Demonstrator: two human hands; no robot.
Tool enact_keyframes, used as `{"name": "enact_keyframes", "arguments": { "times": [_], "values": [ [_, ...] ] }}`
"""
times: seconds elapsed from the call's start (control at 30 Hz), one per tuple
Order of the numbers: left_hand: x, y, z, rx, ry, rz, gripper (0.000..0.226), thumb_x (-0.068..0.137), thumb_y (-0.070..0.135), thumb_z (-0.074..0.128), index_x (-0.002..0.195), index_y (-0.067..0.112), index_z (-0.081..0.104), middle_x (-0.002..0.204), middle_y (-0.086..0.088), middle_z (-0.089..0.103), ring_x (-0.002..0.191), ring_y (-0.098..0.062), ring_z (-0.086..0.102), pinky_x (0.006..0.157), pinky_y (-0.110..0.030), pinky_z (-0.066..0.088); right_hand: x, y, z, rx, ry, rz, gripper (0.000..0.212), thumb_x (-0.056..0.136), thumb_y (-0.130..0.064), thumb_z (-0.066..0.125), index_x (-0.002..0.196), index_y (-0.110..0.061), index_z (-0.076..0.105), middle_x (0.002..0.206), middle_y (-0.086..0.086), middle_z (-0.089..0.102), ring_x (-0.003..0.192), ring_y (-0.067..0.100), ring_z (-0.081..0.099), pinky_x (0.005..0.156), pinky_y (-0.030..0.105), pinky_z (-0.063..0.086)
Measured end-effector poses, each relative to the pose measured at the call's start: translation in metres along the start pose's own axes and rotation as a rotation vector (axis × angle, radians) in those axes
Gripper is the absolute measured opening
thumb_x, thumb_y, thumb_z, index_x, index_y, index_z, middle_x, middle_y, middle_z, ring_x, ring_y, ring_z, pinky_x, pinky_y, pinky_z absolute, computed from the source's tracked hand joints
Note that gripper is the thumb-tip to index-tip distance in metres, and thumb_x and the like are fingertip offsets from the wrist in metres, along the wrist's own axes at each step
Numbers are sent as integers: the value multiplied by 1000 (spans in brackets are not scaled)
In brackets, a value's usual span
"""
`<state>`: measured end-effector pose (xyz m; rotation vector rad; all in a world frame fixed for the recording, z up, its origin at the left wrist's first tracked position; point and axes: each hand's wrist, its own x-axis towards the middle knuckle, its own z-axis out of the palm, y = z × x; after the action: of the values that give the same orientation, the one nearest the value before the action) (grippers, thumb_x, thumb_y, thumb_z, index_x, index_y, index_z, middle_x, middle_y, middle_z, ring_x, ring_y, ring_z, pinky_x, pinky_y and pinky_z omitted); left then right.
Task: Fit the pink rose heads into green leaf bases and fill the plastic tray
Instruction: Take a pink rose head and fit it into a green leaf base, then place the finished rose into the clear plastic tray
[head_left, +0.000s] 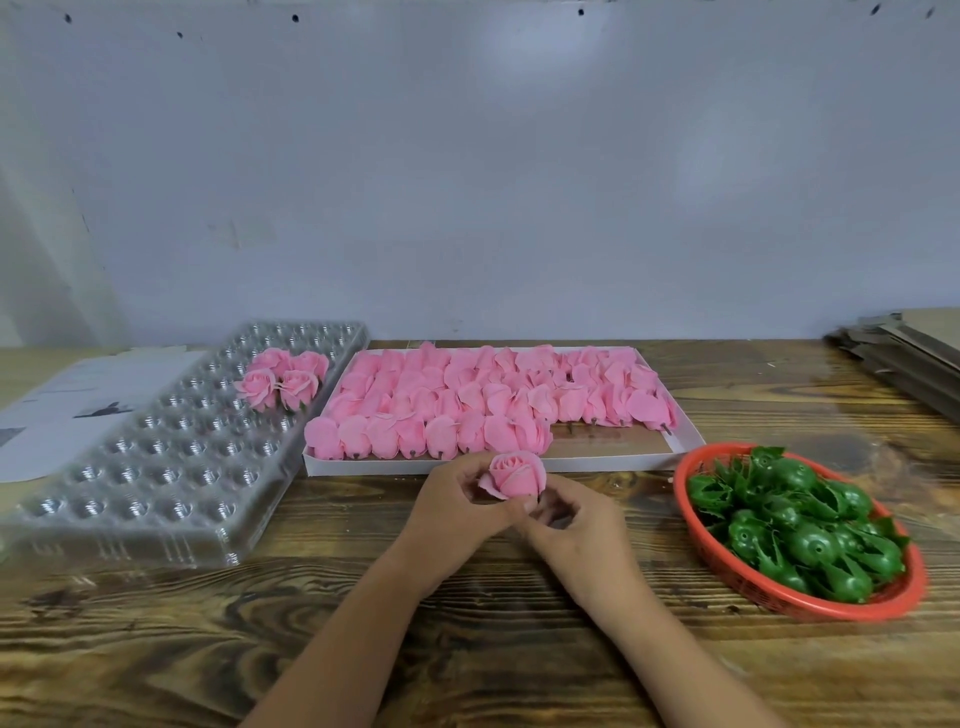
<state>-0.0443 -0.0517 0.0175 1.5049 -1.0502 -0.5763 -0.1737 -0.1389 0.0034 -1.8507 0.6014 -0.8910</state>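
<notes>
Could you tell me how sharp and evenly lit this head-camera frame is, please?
Head view: soft, even light, a faint bright patch on the wall; glints on the plastic tray; wide-angle bending at the edges; the rose and both hands slightly soft.

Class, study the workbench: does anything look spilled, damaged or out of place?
Nothing stands out. Finished roses sit in the clear tray, loose heads lie in rows in the white box, leaf bases stay inside the red basket, and both hands hold one rose.
</notes>
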Motion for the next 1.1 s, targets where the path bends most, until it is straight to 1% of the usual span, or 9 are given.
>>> {"name": "enact_keyframes", "arguments": {
  "times": [0.13,0.23,0.33,0.43,0.53,0.67,0.8,0.93,1.1],
  "values": [
    [0,0,-1,17,7,5,33,82,17,84,108,36,74,104,16,76,101,-2,69,82,-16,54,0,2,-1,-56,-22,41,21,74,-29,80,79,-45,67,71,-5,63,60,2,53,59,14,44],
    [0,6,-14,42,49,-7,34,83,24,84,112,37,71,105,18,74,98,0,67,82,-20,54,-1,3,-1,-48,-60,126,43,74,-23,85,111,-33,64,78,-6,65,67,3,59,65,15,49],
    [3,16,-46,61,163,6,40,80,27,85,108,46,64,101,24,72,91,4,67,71,-15,55,1,5,-1,-77,-50,154,53,79,-19,82,125,-28,56,84,-4,67,74,2,63,69,11,49],
    [9,25,-90,154,326,-9,41,81,27,84,101,50,58,99,19,69,81,4,66,64,-13,51,1,7,-1,-95,-60,143,49,84,-21,78,125,-31,53,84,-5,69,80,2,63,71,9,48],
    [16,20,-136,191,479,-16,31,82,20,84,95,40,64,95,14,70,82,-4,67,67,-22,50,2,11,-2,-119,-50,127,43,86,-20,74,122,-31,55,83,-7,69,81,1,63,71,7,46],
    [24,2,-191,307,612,-121,26,80,14,83,100,24,69,90,2,71,67,-13,65,56,-24,48,4,17,0,-113,-39,129,38,88,-17,71,120,-31,57,82,-11,69,78,1,64,72,8,46],
    [38,-18,-220,354,636,-188,25,79,8,84,96,18,69,86,-2,69,85,-30,67,65,-29,47,5,22,1,-108,-40,137,36,90,-17,68,120,-32,56,83,-14,68,77,3,63,73,14,47],
    [47,-32,-220,450,572,-262,42,80,11,83,119,6,69,92,-4,70,77,-19,63,62,-31,47,6,24,0,-98,-45,143,36,90,-15,66,120,-33,56,85,-13,68,71,8,62,73,26,50],
    [51,-40,-219,526,601,-299,54,80,14,84,130,4,65,100,-10,69,74,-17,62,59,-29,47,5,22,0,-117,-35,133,35,91,-15,65,120,-33,55,83,-7,67,77,9,63,78,25,52]
  ]
}}
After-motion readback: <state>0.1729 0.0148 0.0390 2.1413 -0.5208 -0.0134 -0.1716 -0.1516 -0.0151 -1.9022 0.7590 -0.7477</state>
